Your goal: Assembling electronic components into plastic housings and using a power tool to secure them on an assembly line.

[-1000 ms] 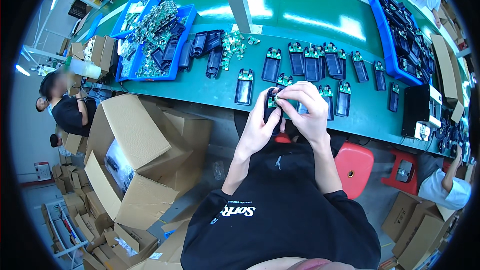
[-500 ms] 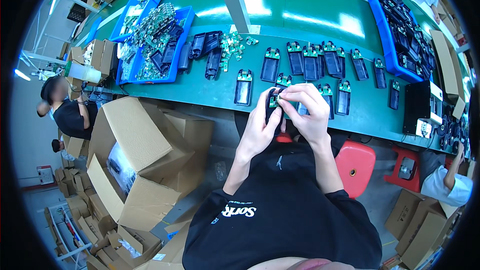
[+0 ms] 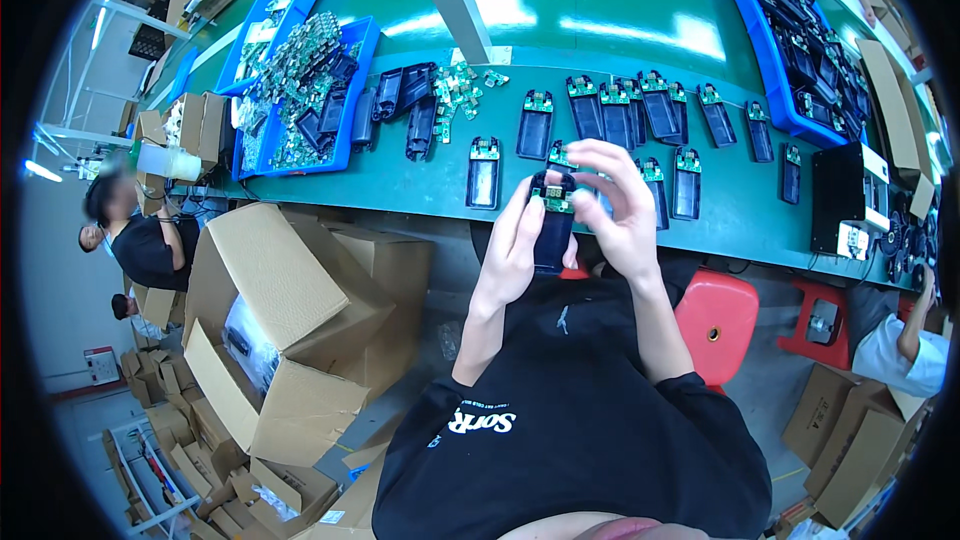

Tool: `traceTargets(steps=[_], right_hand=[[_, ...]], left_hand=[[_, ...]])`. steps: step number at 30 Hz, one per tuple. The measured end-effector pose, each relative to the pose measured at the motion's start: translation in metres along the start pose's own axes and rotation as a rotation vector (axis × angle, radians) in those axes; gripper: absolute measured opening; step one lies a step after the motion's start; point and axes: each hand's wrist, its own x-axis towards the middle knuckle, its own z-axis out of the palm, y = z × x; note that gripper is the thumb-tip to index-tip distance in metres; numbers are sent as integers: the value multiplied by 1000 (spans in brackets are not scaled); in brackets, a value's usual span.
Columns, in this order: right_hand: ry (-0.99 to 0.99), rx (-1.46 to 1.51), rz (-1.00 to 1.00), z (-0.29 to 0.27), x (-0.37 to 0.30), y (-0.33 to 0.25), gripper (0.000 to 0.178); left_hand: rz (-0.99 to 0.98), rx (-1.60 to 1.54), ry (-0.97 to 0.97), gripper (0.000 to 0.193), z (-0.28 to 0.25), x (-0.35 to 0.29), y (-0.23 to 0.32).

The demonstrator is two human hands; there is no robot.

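Observation:
Just in front of the table's near edge, my left hand (image 3: 507, 258) is closed around a dark plastic housing (image 3: 549, 248) held roughly upright. A small green circuit board (image 3: 553, 196) sits in the housing's top end. My right hand (image 3: 628, 215) hovers at the housing's right side, its fingers curved and apart, slightly blurred, with nothing visible between them. Beyond my hands, several similar housings with green boards at their tops, such as one housing (image 3: 484, 175), lie on the green table (image 3: 400, 186). My right hand partly hides some of them.
Blue bins (image 3: 352, 140) of loose boards and housings stand at the left, near loose boards (image 3: 458, 90). Another blue bin (image 3: 745, 0) of housings and a black-and-white machine (image 3: 848, 202) are at the right. An open carton (image 3: 300, 410) and red stool (image 3: 716, 325) flank me. Other people work nearby.
My right hand's fingers have come off the board and spread, moving slightly right. The housing is now tilted so its board and front face show.

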Motion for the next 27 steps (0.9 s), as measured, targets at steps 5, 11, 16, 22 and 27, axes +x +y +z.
traceTargets(steps=[5,11,16,22,27], right_hand=[[-148,278,269,-2,-5,-3,42],[-173,270,315,-3,-6,-5,42],[-120,216,222,-2,-14,-3,40],[-111,203,272,-9,-12,-3,39],[-90,268,377,-11,-13,-2,41]], left_hand=[[-2,-173,-5,37,0,2,-1],[23,-99,-3,37,4,3,-1],[42,58,14,38,4,3,-7],[-24,-171,-31,40,8,6,-8],[-65,-379,-34,41,13,11,-13]])
